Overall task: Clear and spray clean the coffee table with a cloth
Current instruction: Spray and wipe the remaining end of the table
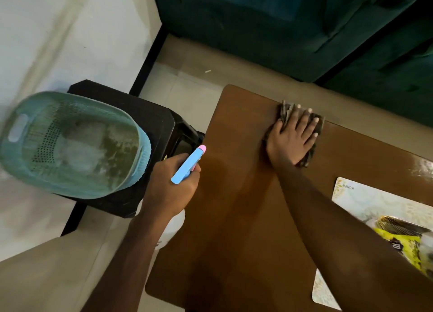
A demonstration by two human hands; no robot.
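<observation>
we press the crumpled dark grey cloth [284, 112] under our right hand [294, 138], fingers [304, 121] straight, at the brown wooden bench's [234, 206] far edge, so we judge the wipe pulls back toward us, while our left hand [173, 182] grips the blue-and-pink spray bottle [187, 166] at its left edge.

Spray bottle [188, 165]: only blue trigger head w/ pink tip shows; white body mostly behind left hand [174, 182] and forearm.
Cloth [284, 111]: largely under right hand [294, 138], only edges visible.
Basket [93, 189]: motion-blurred, contents not discernible; covers much of stool [150, 117] top.
Placemat [365, 201]: cut by right edge, crossed by right forearm. Pale patch [323, 293] at bottom edge is same mat or another, cannot tell.
Yellow packet [407, 243]: cut off at right, lettering unreadable.
Coffee table [234, 194]: right and near parts out of frame.
Sofa [281, 25]: cropped at top and right.
Floor speck [208, 71]: too small to ID.
</observation>
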